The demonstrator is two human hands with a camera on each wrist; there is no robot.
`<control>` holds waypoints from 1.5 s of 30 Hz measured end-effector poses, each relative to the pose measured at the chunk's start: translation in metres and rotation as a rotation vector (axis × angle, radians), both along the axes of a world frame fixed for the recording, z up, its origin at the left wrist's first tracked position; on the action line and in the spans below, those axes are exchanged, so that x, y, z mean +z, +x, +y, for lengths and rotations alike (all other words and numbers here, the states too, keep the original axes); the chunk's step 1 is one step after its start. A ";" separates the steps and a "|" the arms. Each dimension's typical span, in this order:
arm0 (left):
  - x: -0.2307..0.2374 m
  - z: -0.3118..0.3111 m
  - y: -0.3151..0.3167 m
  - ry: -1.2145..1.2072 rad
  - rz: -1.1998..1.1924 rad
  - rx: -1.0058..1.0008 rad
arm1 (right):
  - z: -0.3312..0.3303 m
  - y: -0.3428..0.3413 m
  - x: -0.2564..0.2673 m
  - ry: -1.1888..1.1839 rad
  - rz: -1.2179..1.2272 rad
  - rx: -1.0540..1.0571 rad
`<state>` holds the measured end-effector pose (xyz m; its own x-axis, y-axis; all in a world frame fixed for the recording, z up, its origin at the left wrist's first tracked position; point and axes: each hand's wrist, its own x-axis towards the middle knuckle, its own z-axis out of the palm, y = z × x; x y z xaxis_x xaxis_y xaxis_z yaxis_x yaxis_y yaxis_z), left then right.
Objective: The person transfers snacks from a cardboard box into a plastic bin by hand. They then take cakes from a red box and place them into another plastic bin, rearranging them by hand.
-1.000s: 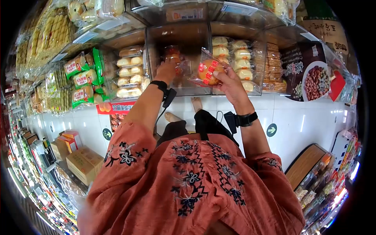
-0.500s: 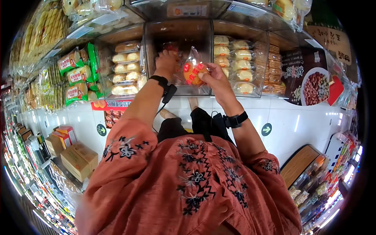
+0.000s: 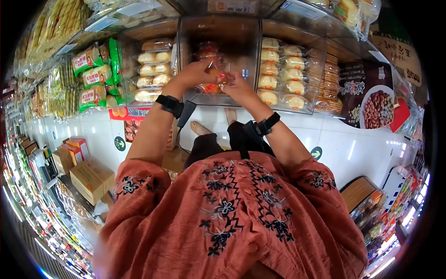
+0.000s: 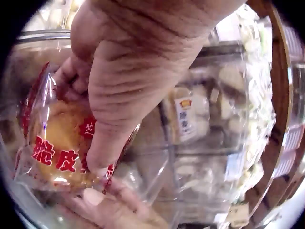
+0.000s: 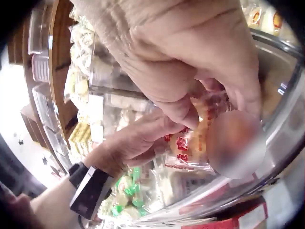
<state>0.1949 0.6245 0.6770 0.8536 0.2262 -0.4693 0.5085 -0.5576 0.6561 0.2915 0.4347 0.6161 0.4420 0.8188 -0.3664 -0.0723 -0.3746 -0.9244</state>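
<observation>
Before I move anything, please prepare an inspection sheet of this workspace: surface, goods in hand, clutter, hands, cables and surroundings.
Surface: clear-walled display bin, with more red-printed packets inside.
Job's things: one wrapped pastry with red Chinese print, held over the bin.
Clutter: packaged buns stacked in the neighbouring bins; green-wrapped bread further left.
Left hand: grips the pastry, thumb across its wrapper.
Right hand: pinches the pastry's edge.
Cables: a dark lead seems to hang by the left wrist camera; path unclear.
Surroundings: white tiled floor, cardboard box, other shelves.

Both arms point(image 3: 151, 132) forward, fingers point(image 5: 183, 110) bent
</observation>
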 end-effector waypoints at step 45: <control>-0.007 -0.067 -0.065 0.289 -0.248 0.294 | 0.070 -0.001 -0.154 -0.351 0.181 -0.086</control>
<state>0.1297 0.5579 0.6699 0.8119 0.5664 -0.1415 0.5199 -0.5911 0.6167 0.2907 0.5049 0.4626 0.4064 0.5928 -0.6953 -0.2667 -0.6509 -0.7108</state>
